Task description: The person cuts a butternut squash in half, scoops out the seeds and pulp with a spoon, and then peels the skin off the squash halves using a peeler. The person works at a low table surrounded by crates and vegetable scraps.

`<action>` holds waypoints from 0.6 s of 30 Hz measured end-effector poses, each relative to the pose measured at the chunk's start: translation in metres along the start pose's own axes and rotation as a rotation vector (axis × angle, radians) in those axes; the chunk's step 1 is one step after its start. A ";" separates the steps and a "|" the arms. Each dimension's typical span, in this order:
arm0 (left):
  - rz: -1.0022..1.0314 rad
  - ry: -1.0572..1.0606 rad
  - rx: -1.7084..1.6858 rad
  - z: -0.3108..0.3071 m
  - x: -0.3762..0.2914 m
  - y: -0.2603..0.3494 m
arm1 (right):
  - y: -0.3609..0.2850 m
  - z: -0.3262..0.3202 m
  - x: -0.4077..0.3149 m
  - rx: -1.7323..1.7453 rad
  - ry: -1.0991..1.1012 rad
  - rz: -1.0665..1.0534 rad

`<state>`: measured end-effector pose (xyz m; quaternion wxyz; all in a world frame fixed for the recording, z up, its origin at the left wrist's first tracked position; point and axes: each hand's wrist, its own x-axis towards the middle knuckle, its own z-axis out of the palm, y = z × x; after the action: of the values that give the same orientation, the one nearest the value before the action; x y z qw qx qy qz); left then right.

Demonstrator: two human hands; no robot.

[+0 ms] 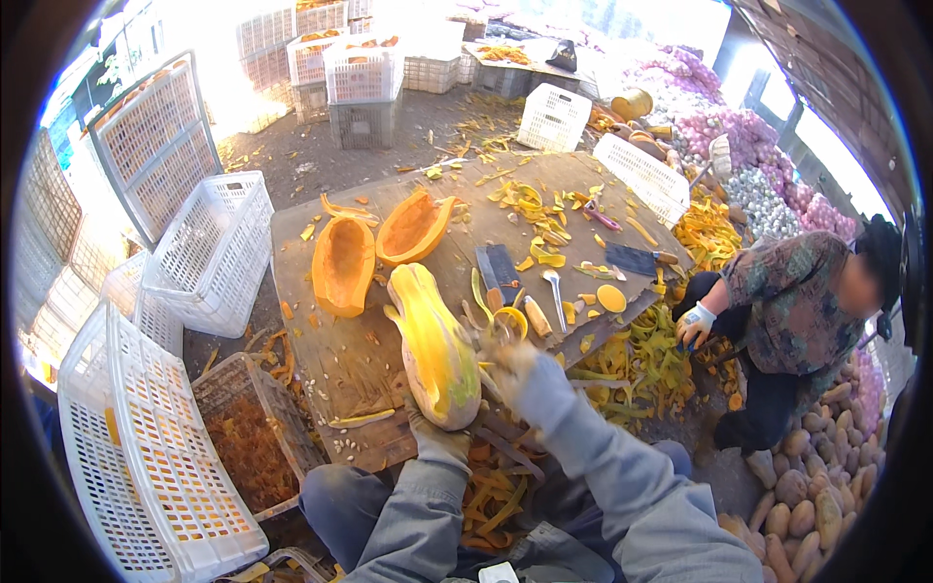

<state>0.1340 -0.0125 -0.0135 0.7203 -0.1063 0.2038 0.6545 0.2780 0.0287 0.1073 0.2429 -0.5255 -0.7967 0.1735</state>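
Observation:
A partly peeled pumpkin [435, 342] with a long neck lies over the near edge of the wooden table, bare yellow-orange flesh showing along its top. My left hand [441, 430], in a dirty glove, grips its rounded near end from below. At its right side is my right hand [516, 368], blurred by motion and closed around what looks like a peeler [497, 334]. Curled peel [512, 321] lies just beyond that hand. Two hollowed pumpkin halves, one cut side up [342, 266] and one leaning [414, 227], rest beyond the pumpkin.
Cleavers [498, 268], a spoon [555, 297] and a pink-handled peeler [601, 216] lie on the table [452, 218]. White crates [211, 255] stand left, beside a crate of pulp [248, 452]. A co-worker [787, 313] sits right, near peel heaps [641, 357] and whole pumpkins [809, 503].

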 end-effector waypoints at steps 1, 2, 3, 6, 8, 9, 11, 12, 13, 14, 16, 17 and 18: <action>0.004 0.021 0.009 -0.001 -0.001 0.000 | 0.000 0.007 0.032 -0.023 -0.027 0.020; -0.017 0.049 0.008 -0.003 -0.001 -0.003 | -0.002 0.010 0.062 -0.053 -0.054 0.046; -0.024 0.068 -0.020 -0.003 -0.002 -0.004 | -0.009 0.014 0.091 -0.086 -0.116 0.087; -0.022 0.047 0.009 -0.009 0.003 -0.008 | -0.008 0.038 0.149 -0.175 -0.170 0.082; -0.059 0.089 -0.012 -0.004 -0.001 -0.007 | -0.005 0.054 0.173 -0.214 -0.203 0.055; -0.076 0.113 -0.026 -0.003 -0.004 -0.005 | -0.008 0.060 0.180 -0.232 -0.243 0.046; -0.011 0.075 -0.013 -0.024 0.010 -0.010 | -0.010 0.068 0.184 -0.259 -0.276 0.056; -0.001 0.077 -0.012 -0.020 0.007 -0.009 | -0.013 0.071 0.182 -0.266 -0.273 0.070; 0.006 0.077 -0.010 -0.018 0.006 -0.010 | -0.013 0.072 0.179 -0.274 -0.268 0.088; -0.006 0.070 -0.020 -0.020 0.006 -0.012 | -0.010 0.076 0.174 -0.302 -0.265 0.082; -0.010 0.054 -0.043 -0.018 0.006 -0.008 | -0.020 0.064 0.162 -0.342 -0.375 0.058; -0.018 0.069 -0.055 -0.016 0.001 -0.006 | -0.026 0.054 0.152 -0.363 -0.429 0.049; -0.022 0.083 -0.069 -0.004 -0.008 -0.001 | -0.037 0.043 0.141 -0.357 -0.473 0.052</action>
<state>0.1334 -0.0216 -0.0135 0.7144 -0.1604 0.2094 0.6481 0.1794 0.1433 0.1206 -0.0505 -0.5252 -0.8353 0.1544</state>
